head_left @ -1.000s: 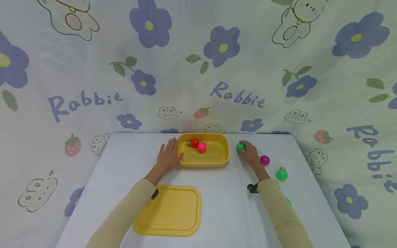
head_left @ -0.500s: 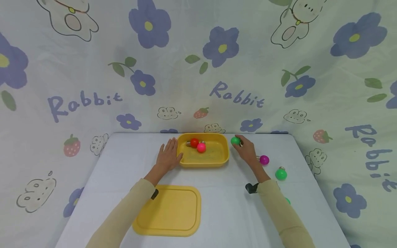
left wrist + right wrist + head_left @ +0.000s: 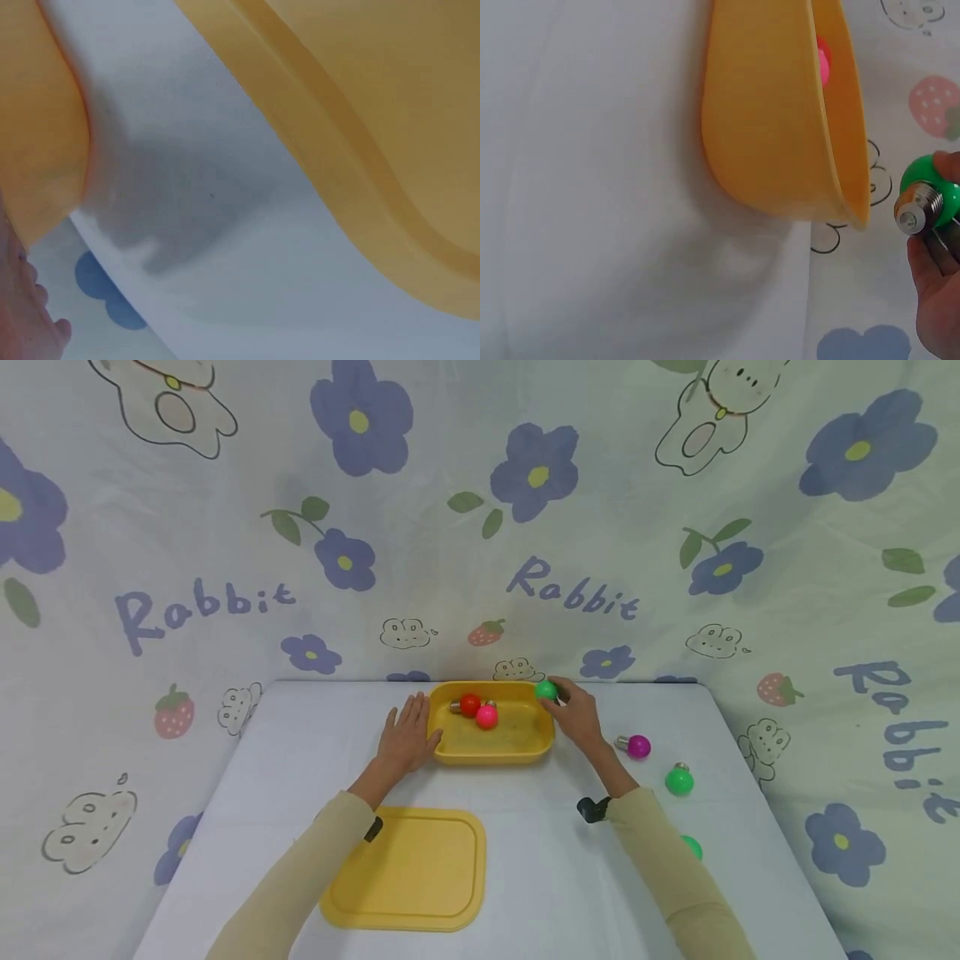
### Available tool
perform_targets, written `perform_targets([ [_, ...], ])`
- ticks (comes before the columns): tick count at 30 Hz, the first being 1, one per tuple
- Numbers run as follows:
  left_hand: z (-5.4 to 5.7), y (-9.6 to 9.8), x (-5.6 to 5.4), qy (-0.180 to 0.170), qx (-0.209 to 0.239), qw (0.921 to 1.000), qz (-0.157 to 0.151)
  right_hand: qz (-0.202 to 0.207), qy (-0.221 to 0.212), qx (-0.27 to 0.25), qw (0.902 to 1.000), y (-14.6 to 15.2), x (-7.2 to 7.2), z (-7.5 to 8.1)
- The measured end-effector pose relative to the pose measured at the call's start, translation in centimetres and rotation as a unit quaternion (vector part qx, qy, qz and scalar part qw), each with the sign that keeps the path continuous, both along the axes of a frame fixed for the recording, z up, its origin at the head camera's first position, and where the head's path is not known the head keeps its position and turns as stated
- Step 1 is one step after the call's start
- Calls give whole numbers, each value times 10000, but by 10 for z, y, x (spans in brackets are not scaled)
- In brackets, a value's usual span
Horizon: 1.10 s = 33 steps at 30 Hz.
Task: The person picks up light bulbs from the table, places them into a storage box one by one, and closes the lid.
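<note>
A green light bulb [image 3: 546, 691] is pinched between the thumb and fingers of my right hand [image 3: 576, 712], over the right rim of a yellow box [image 3: 491, 758]. In the right wrist view the bulb's metal screw base [image 3: 919, 208] points toward the camera, with the hand [image 3: 939, 300] at the right edge. Inside the box lie a red bulb [image 3: 470, 706] and a pink bulb [image 3: 487, 717]. My left hand [image 3: 407, 739] rests flat with straight fingers along the box's left side. The left wrist view shows part of that hand [image 3: 34, 322] at lower left.
A flat yellow lid [image 3: 408, 870] lies on the white table near the left forearm. Right of the right arm are a purple bulb [image 3: 638, 747], a green bulb [image 3: 679, 780] and another green bulb [image 3: 692, 847] partly hidden by the sleeve. A patterned cloth [image 3: 420, 527] hangs behind.
My right hand has carried the green bulb leftward and away from me, from beside the box to above its right rim. The left hand has stayed put.
</note>
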<state>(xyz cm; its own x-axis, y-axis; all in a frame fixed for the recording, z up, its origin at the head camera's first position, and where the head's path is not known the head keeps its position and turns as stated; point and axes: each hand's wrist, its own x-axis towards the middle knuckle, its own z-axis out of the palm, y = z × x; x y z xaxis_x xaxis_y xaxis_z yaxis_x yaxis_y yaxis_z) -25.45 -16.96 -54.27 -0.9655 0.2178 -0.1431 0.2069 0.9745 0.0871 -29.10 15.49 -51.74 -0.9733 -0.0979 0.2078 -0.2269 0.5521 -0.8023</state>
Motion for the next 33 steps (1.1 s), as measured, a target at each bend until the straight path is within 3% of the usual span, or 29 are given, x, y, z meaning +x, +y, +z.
perform_targets([
  [14,-2,0,1,79,105,9999,-28,134,-395,318,9986,-26,-4,-18],
  [33,-2,0,1,32,67,10000,3,-1,-717,650,9953,-48,-12,-22],
])
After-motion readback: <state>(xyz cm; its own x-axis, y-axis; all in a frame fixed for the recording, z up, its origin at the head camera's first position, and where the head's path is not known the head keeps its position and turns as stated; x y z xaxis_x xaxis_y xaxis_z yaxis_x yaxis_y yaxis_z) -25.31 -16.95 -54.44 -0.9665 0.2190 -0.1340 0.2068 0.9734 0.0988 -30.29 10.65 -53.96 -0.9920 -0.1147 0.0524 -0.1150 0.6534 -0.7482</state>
